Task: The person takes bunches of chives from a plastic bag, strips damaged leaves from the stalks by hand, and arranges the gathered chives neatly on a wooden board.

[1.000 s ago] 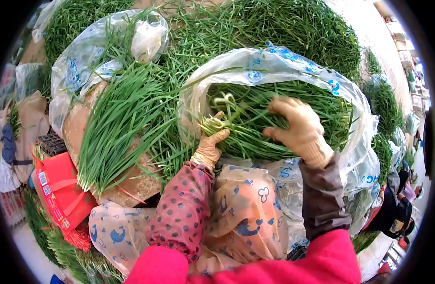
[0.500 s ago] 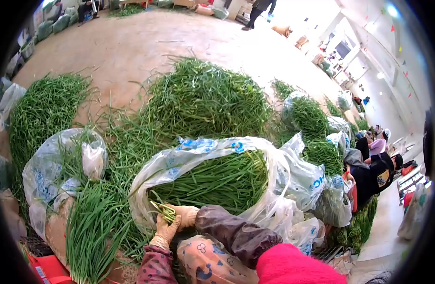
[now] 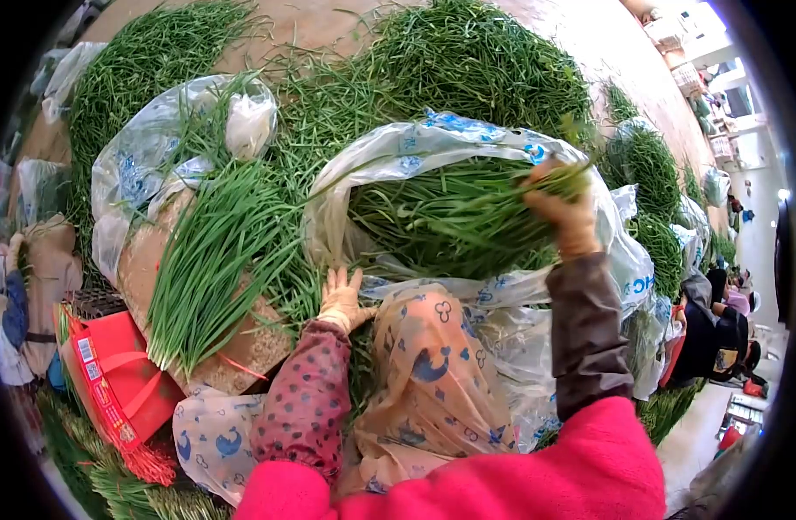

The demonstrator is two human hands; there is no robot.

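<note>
My right hand [image 3: 564,212], blurred by motion, grips a bunch of garlic chives [image 3: 493,212] by its stem ends. It is over the right side of an open clear plastic bag [image 3: 372,169] with more green leaves inside. My left hand [image 3: 344,302] wears a pale glove. Its fingers are spread near the bag's near left edge, and I cannot tell whether they press on it. Left of that hand, a neat bundle of chives [image 3: 220,251] lies on a brown board [image 3: 264,334], white ends toward me.
A large heap of loose greens [image 3: 485,65] lies behind the bag, another heap [image 3: 146,65] at far left. A second plastic bag [image 3: 120,173] sits beyond the board. A red bag [image 3: 125,373] stands at lower left. Patterned cloth [image 3: 433,364] covers my knee. People [image 3: 719,334] sit at right.
My hands were together at the bag's near left edge, around some stems. The right has swung rightward with a bunch; the left has opened. The view has tilted down and turned.
</note>
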